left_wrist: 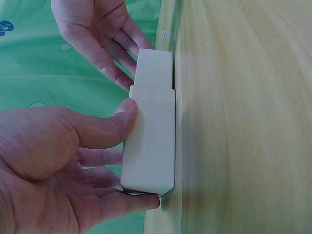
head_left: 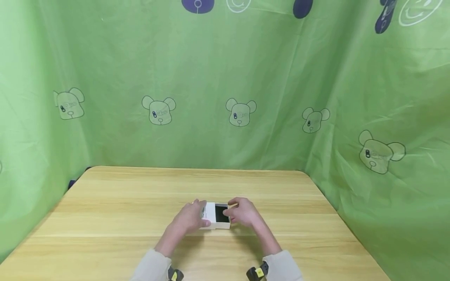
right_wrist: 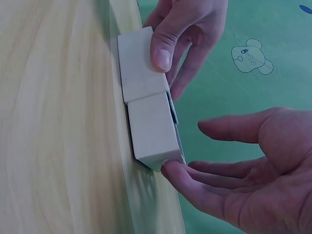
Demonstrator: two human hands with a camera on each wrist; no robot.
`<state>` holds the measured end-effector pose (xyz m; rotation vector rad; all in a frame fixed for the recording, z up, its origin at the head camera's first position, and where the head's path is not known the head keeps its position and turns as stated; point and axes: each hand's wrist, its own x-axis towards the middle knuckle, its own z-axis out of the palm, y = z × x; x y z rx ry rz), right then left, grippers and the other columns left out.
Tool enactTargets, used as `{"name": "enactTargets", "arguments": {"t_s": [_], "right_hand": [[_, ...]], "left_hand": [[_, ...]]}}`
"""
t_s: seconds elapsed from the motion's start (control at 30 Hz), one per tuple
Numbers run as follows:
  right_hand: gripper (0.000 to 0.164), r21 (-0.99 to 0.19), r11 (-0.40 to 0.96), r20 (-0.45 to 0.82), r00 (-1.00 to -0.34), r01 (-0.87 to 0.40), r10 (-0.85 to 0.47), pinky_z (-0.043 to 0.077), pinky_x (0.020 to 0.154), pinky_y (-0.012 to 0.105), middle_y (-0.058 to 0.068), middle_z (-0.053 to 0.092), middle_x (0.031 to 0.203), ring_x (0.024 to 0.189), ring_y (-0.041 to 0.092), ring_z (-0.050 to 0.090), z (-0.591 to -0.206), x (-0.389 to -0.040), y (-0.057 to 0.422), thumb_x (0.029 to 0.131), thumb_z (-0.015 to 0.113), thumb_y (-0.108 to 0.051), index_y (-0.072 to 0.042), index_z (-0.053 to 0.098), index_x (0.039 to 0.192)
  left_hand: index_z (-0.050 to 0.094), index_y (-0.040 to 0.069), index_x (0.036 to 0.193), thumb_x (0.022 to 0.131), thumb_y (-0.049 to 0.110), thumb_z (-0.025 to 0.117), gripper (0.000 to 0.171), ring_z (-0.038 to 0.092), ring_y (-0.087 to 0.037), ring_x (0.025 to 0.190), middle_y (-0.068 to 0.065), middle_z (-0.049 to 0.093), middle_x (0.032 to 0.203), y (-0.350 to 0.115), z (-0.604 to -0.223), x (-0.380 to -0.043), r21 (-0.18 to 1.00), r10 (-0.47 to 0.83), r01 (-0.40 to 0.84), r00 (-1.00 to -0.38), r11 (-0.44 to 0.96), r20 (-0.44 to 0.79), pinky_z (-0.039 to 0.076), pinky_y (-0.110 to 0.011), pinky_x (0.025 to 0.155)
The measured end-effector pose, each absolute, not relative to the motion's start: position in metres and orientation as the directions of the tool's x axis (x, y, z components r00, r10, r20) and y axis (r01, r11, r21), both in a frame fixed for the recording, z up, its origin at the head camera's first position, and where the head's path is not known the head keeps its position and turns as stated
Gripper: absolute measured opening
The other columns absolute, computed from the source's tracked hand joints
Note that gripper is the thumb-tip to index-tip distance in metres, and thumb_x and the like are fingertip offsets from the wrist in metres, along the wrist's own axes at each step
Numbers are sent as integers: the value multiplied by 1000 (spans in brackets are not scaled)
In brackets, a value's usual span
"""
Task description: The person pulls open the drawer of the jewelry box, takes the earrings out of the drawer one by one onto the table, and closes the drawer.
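A white slide-out box lies on the table, its sleeve on the left. From the sleeve's right end the inner tray sticks out partway, with something flat and black inside. My left hand holds the sleeve, thumb on its near side and fingers around the left end and behind. My right hand is at the tray's outer end. In the right wrist view one fingertip touches that end, while the thumb stands apart from the box, held out straight.
The light wooden table extends around the box on all sides. Green cloth with bear-head drawings hangs behind the table and along both sides.
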<state>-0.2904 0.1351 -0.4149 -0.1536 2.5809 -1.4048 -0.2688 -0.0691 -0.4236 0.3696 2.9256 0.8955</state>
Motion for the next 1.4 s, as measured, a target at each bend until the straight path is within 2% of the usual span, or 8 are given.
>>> {"name": "enactTargets", "arguments": {"t_s": [0.2,0.3,0.53,0.9,1.13,1.4], "right_hand": [[66,-821,571,-140,-972,8,-186,63,77,41,21,72,108,77,23,72,-416,-291,134,89,78,-23,12,51,138],[64,-812,584,-137,-972,0,-191,63,78,42,21,73,106,76,22,72,-416,-290,133,89,78,-24,12,53,135],[61,-825,565,-133,-966,-17,-222,63,78,42,22,72,105,76,25,74,-416,-288,131,89,77,-20,15,53,134],[59,-842,539,-125,-962,-27,-244,64,79,41,25,70,110,79,26,73,-418,-287,129,88,75,-11,16,51,135],[60,-852,522,-111,-960,-42,-258,64,79,38,23,70,109,82,25,72,-418,-287,128,81,68,4,17,50,136],[61,-847,529,-112,-961,-41,-253,63,77,37,25,70,113,82,23,71,-417,-285,127,78,67,6,16,50,137]], "left_hand": [[49,1,148,85,27,82,75,50,-53,132,-33,45,150,-69,-422,-268,558,240,207,-971,804,15,43,-63,110],[50,1,147,85,27,82,75,51,-53,130,-33,46,149,-68,-423,-268,553,242,212,-970,806,19,44,-63,109],[51,1,146,85,26,83,73,56,-50,125,-33,49,147,-68,-424,-269,557,243,218,-970,801,30,48,-62,107],[51,2,147,84,25,83,74,55,-50,127,-33,47,148,-67,-427,-270,568,228,204,-973,798,29,47,-63,107],[51,3,147,84,25,83,74,57,-48,124,-33,48,148,-67,-428,-270,566,223,201,-974,799,31,49,-61,106],[51,3,146,84,25,83,74,58,-47,123,-33,49,147,-67,-427,-270,564,224,203,-974,800,32,50,-61,105]]}}
